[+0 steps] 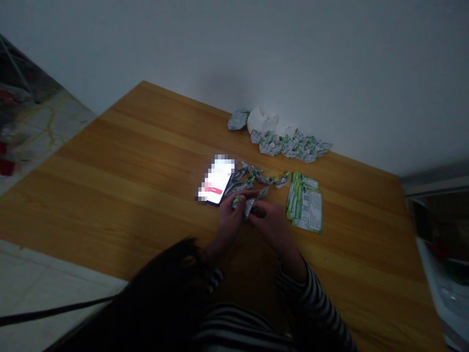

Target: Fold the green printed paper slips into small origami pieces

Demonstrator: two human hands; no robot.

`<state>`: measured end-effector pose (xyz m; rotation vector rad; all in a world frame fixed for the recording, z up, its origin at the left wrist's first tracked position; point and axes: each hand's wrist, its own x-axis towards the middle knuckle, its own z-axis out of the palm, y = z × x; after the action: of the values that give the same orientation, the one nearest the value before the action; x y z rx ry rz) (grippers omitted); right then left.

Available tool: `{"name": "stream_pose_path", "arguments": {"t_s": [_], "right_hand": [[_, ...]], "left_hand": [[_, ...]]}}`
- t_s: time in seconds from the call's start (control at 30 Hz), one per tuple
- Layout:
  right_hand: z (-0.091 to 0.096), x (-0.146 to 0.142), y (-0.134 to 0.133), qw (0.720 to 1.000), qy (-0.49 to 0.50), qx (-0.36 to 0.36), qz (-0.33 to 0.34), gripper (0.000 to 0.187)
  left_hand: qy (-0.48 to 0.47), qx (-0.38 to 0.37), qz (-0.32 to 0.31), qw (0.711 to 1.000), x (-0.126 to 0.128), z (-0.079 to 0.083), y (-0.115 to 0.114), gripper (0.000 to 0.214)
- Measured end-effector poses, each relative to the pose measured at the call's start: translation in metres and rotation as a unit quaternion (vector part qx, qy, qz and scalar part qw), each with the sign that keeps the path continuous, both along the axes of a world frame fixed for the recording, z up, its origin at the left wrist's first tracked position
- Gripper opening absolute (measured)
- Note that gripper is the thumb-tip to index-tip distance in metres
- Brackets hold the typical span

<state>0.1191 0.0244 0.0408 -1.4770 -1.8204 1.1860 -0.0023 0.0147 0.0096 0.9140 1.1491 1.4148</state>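
Both my hands meet near the middle of the wooden table, closed on one folded piece of green-and-white printed paper (pixel 249 207). My left hand (pixel 230 217) grips its left side, thumb on top. Fingers of my right hand (pixel 271 222) pinch its lower right part; the exact finger contact is partly hidden. Just beyond my hands lie several folded strips of the same printed paper (pixel 262 178). A lit phone (pixel 219 178) rests flat at the left of these strips. To the right, a fanned stack of flat green-and-white printed sheets (pixel 308 208) lies close to my right hand.
Along the wall, a pile of folded paper pieces (pixel 289 145) lies beside crumpled white tissue (pixel 261 121) and another folded printed piece (pixel 238 120). The wooden table (pixel 110 161) meets a pale wall (pixel 234 49). At the right edge stands a shelf-like unit holding dark items.
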Motion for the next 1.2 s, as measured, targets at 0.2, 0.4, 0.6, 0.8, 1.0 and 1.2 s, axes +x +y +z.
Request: {"name": "stream_pose_path", "arguments": {"t_s": [0.2, 0.4, 0.6, 0.8, 1.0, 1.2], "right_hand": [[-0.001, 0.008, 0.006, 0.994, 0.094, -0.052, 0.005, 0.008], [0.005, 0.008, -0.002, 0.996, 0.080, -0.025, -0.027, 0.007], [0.021, 0.006, -0.002, 0.996, -0.063, 0.060, 0.011, 0.007], [0.020, 0.001, -0.008, 0.999, -0.011, 0.044, -0.027, 0.010], [0.021, -0.008, -0.020, 0.996, -0.006, 0.054, -0.070, 0.010], [0.026, -0.011, -0.026, 0.995, -0.005, 0.059, -0.085, 0.011]], "left_hand": [[-0.076, 0.012, -0.021, 0.997, 0.001, -0.002, -0.002, 0.037], [-0.179, 0.036, -0.059, 0.981, 0.005, -0.002, -0.002, 0.045], [-0.197, 0.060, -0.075, 0.976, 0.006, 0.003, -0.003, 0.053], [-0.210, 0.041, -0.027, 0.976, 0.008, 0.007, -0.003, 0.039], [-0.237, 0.036, -0.015, 0.971, 0.009, 0.011, -0.005, 0.032], [-0.243, 0.028, 0.011, 0.969, 0.010, 0.009, -0.006, 0.036]]}}
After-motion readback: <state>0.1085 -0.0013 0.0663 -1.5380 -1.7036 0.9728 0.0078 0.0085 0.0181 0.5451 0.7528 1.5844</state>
